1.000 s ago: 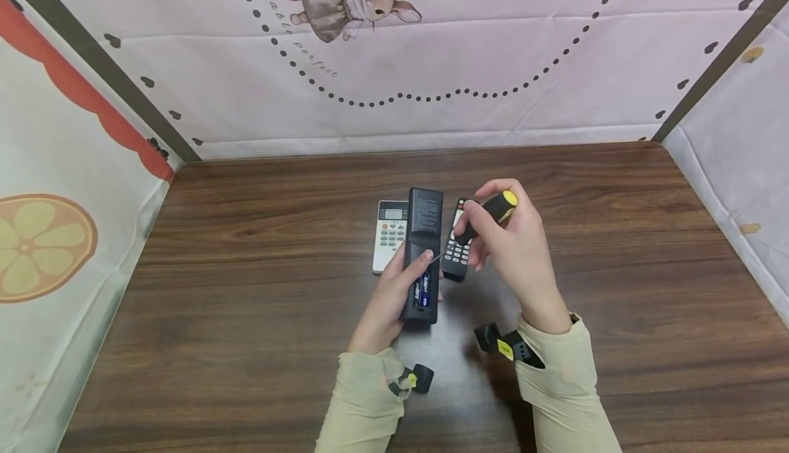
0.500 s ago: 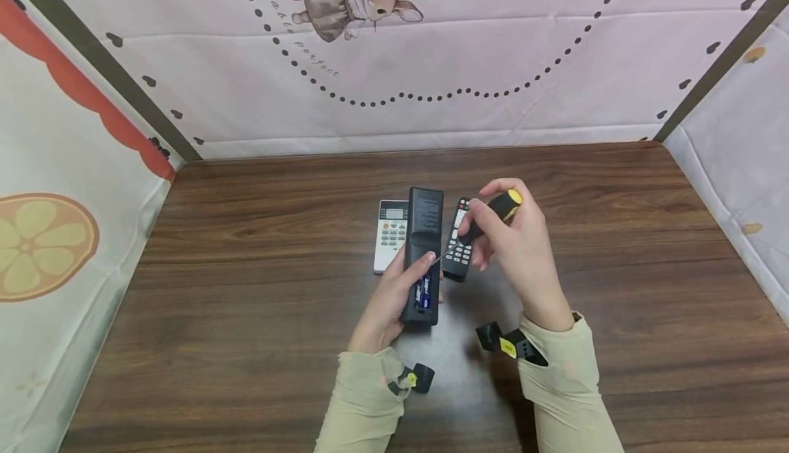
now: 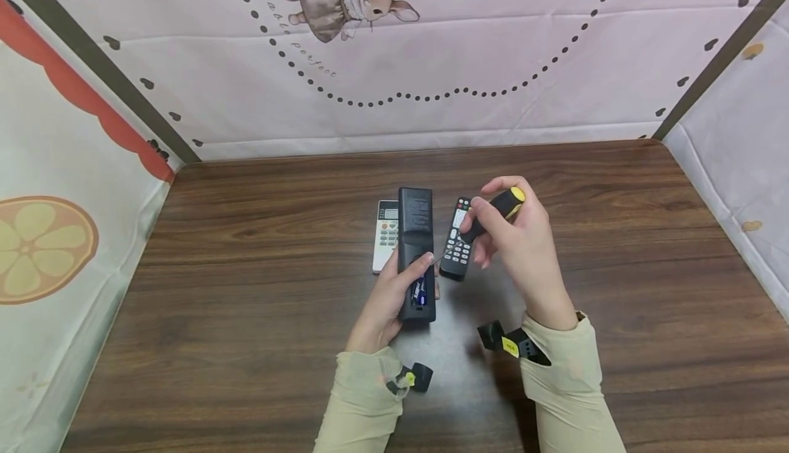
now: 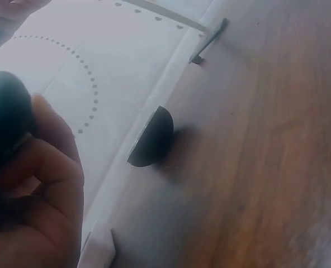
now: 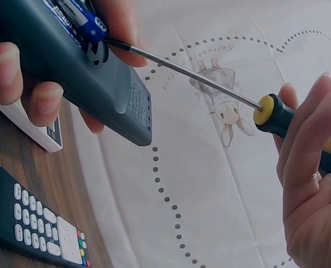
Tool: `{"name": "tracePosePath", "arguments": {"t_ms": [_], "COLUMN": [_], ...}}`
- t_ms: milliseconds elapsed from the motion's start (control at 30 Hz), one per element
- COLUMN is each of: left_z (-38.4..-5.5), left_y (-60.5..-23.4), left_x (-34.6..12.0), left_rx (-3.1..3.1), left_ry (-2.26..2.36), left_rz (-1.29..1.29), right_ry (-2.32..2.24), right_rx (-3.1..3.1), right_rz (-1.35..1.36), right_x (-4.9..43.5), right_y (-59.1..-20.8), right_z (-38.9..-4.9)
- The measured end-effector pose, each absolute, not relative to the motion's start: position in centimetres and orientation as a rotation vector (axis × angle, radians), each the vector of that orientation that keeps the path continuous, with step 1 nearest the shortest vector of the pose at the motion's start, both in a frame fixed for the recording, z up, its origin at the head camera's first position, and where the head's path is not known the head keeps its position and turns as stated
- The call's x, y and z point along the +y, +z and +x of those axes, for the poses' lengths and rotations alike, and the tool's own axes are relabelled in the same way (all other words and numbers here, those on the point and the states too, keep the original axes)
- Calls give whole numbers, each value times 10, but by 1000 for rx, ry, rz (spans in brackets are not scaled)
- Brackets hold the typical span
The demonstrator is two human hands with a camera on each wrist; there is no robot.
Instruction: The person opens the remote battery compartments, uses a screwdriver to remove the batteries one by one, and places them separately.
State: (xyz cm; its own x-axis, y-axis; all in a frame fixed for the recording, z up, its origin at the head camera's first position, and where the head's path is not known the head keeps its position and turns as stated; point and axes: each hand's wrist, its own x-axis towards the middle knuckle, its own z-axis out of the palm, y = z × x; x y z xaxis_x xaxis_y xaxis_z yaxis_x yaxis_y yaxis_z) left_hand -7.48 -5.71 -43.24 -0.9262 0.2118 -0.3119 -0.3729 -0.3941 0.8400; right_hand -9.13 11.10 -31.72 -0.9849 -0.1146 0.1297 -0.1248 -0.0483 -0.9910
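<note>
My left hand [image 3: 394,288] holds a black remote control [image 3: 416,223], its back turned up and its battery compartment uncovered. Blue AAA batteries [image 5: 87,25] lie in that compartment. The right hand [image 3: 518,240] holds a screwdriver [image 5: 204,81] by its black and yellow handle, between thumb and fingers. In the right wrist view the screwdriver's tip reaches the end of a battery, close to the left thumb [image 3: 419,268]; whether it touches the battery I cannot tell. The left wrist view shows the left fingers [image 4: 53,173] curled round the dark remote.
On the wooden table [image 3: 246,288], a white remote [image 3: 385,237] lies partly behind the held one. A second black remote [image 3: 455,254] with white buttons lies under the screwdriver, just right of it. Printed cloth [image 3: 431,49] hangs along the back and sides.
The held remote has shifted slightly left and turned a little, so less of the batteries shows in the head view. The screwdriver handle has moved slightly right with the right hand.
</note>
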Motion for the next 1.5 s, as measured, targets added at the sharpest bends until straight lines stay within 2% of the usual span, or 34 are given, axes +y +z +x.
{"name": "tracePosePath", "arguments": {"t_ms": [300, 700, 1067, 1500], "left_z": [-73, -77, -77, -77], "left_y": [-435, -431, -431, -430], "left_x": [-57, -57, -60, -61], "left_rx": [1338, 1226, 1312, 1357], "left_ry": [2462, 2684, 2695, 2745], "left_rz": [-159, -261, -312, -356], "right_ry": [2262, 2232, 1979, 1891], "right_rx": [-2137, -2195, -2500, -2518], "right_rz": [354, 413, 500, 571], "right_x": [106, 108, 100, 93], "right_y": [-319, -313, -298, -295], "right_z": [-90, -83, -72, -68]}}
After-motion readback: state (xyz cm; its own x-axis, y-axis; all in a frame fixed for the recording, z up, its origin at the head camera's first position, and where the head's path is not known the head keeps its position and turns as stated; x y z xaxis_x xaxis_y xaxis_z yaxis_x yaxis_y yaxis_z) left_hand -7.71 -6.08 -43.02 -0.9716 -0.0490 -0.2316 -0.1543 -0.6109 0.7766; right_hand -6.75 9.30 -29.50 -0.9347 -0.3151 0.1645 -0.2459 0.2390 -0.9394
